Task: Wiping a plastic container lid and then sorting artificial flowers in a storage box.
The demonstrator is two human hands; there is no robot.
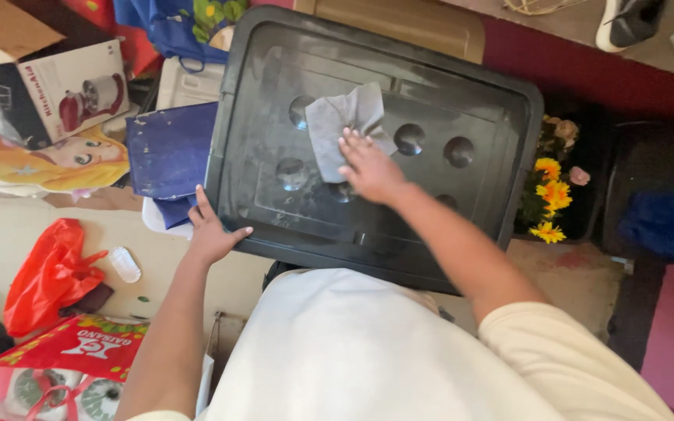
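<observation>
A large black plastic bin lid [462, 93] with round dimples lies flat in front of me, dusty and smeared. My right hand [368, 168] presses a crumpled grey cloth [341, 125] onto the middle of the lid, fingers spread over the cloth's lower edge. My left hand [211, 232] grips the lid's near-left corner, thumb on top of the rim. Both arms reach forward over my white shirt.
A dark blue folder [169, 148] lies left of the lid, beside an appliance box [79, 90] and a cartoon picture book [48, 160]. A red plastic bag [48, 273] and a red shopping bag [64, 374] sit lower left. Yellow artificial flowers [551, 195] stand right of the lid.
</observation>
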